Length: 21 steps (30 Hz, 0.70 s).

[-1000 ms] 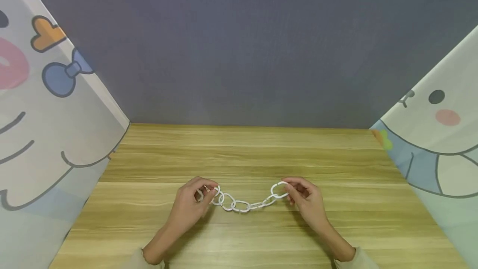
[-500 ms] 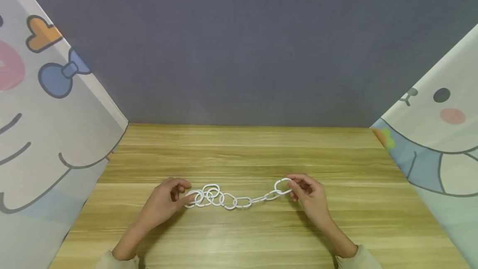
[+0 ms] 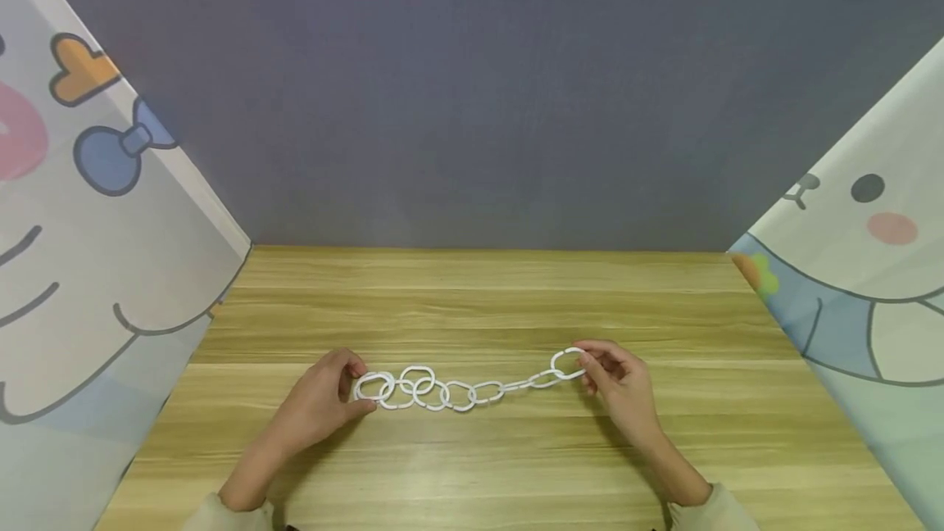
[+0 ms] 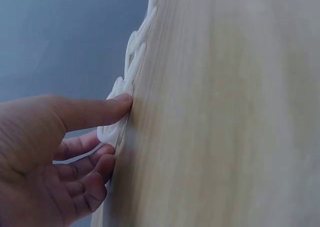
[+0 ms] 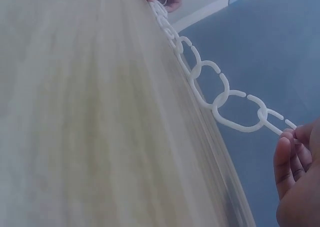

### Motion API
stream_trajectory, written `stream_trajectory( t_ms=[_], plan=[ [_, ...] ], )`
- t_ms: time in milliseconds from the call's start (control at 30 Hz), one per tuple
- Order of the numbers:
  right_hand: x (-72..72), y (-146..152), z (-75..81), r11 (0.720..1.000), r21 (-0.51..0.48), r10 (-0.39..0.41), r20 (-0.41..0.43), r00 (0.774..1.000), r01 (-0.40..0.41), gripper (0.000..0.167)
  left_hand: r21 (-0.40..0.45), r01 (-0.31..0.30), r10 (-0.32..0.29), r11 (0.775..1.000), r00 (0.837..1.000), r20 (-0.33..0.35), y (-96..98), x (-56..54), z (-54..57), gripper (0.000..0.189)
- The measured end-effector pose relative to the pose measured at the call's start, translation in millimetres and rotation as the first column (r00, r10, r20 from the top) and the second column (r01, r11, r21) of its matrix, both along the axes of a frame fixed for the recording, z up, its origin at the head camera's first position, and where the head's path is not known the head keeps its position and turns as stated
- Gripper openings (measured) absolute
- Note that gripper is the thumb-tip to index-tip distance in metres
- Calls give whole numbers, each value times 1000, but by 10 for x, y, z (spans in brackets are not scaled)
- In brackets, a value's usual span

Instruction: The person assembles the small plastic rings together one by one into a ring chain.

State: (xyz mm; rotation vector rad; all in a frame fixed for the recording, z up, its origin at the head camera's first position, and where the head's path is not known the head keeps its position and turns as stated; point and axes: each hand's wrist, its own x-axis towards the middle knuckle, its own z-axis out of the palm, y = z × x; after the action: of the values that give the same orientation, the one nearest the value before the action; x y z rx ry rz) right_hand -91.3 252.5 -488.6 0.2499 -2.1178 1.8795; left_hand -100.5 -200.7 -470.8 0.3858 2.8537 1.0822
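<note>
A chain of white plastic links (image 3: pixel 432 409) runs across the table between both hands. My left hand (image 3: pixel 317 401) is at its left end, thumb and fingers around the overlapping end links that lie low at the tabletop. In the left wrist view, the thumb (image 4: pixel 102 112) presses on these links from the near side, with the fingers behind them. My right hand (image 3: pixel 625 392) pinches the last link at the right end between thumb and fingers, and holds it raised. From there the chain slopes down to the left. Small gaps show in several links (image 5: pixel 243 130) in the right wrist view.
The wood-grain table (image 3: pixel 472 301) reaches back to a dark grey panel (image 3: pixel 472 105). Cloth panels printed with cartoon figures flank it on the left (image 3: pixel 170 252) and right (image 3: pixel 833 244).
My left hand has moved left along the chain, and more links now lie spread out on the table. My right hand has shifted slightly right, still pinching the end link.
</note>
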Motion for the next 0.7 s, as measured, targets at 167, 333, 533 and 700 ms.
stream_trajectory(
  t_ms=[167,333,533,700],
  plan=[
    [-8,50,5,1000,9,-17,9,1000,17,11,52,-3,1,999,999,32,-44,-26,10,46],
    [-23,72,8,1000,-1,-18,10,1000,18,11,94,-12,7,995,999,50,-73,-42,0,44],
    [-45,105,7,1000,-21,-21,13,1000,21,12,168,-44,35,985,998,56,-141,-67,-34,43],
    [-46,125,9,999,-28,-27,10,1000,28,12,253,-61,39,966,995,88,-177,-76,-37,45]
  ],
)
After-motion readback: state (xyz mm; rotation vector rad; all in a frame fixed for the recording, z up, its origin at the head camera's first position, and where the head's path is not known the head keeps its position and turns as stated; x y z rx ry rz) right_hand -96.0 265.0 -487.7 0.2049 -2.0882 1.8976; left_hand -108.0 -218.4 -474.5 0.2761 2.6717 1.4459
